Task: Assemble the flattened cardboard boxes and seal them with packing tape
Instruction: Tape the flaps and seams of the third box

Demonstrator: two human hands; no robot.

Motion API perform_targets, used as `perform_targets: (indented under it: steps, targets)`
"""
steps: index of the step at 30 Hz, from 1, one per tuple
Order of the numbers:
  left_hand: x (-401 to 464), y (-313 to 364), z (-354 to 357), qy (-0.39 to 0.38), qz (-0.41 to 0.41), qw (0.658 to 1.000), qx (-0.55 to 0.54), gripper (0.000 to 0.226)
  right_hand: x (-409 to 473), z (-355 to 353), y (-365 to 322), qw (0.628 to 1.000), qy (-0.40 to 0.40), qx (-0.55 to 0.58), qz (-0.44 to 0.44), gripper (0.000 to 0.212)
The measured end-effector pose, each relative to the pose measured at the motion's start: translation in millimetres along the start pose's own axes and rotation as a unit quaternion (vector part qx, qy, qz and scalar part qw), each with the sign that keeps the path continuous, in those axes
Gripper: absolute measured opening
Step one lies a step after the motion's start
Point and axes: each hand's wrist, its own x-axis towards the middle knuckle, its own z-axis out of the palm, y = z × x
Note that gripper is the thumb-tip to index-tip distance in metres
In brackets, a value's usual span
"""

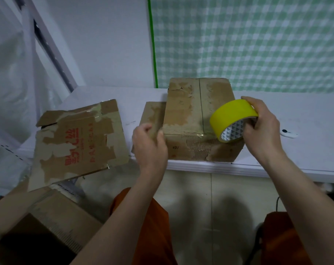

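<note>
The box (198,119) sits assembled at the near edge of the white worktop (300,150), its top flaps closed along a centre seam that shows no fresh tape yet. My right hand (261,129) holds the yellow tape (232,119) over the box's 4 o'clock corner, fingers curled over the roll's outer band and thumb tucked at the core. My left hand (149,148) is at the box's 8 o'clock corner, fingers loosely curled against the side; whether it pinches a tape end or only steadies the cardboard I cannot tell. A side flap (152,119) sticks out flat at 9 o'clock of the box, just past my left knuckles. A flattened box (80,142) lies at 9 o'clock on the worktop, overhanging its edge, and another carton (47,222) sits on the floor at 7 o'clock. The risks I see: the box's skin is torn and peeling from old tape, so a new strip may grip only loose paper and lift off; the box is so close to the edge that a hard pull on the roll could drag it over; and the flat one may slip down if nudged.
</note>
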Motion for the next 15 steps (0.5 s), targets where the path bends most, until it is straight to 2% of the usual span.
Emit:
perform_targets:
  steps: [1,2,4,5,6,8,12,15]
  targets:
    - [-4,1,3,-0.008,0.112,0.992,0.054,0.029,-1,1,0,1.000,-0.001,0.005,0.006,0.059]
    - [-8,2,6,-0.052,0.189,0.976,0.099,0.039,-2,2,1,1.000,-0.001,0.011,0.014,0.057]
    - [-17,3,13,-0.146,0.260,0.933,0.203,0.057,-2,5,5,0.998,0.014,0.036,0.040,0.052]
    - [-19,2,15,-0.169,0.280,0.907,0.265,0.069,-2,7,7,0.996,0.029,0.058,0.054,0.046]
    - [-19,1,17,-0.182,0.289,0.885,0.315,0.079,-1,10,9,0.994,0.042,0.081,0.068,0.039]
    - [-18,-2,19,-0.193,0.288,0.867,0.359,0.090,-1,16,12,0.991,0.048,0.098,0.079,0.032]
    - [-18,-4,17,-0.191,0.291,0.854,0.386,0.093,-5,4,9,0.997,0.053,0.047,-0.002,0.051]
    - [-19,-1,17,-0.191,0.278,0.861,0.382,0.091,4,-31,28,0.991,0.087,-0.087,-0.057,0.060]
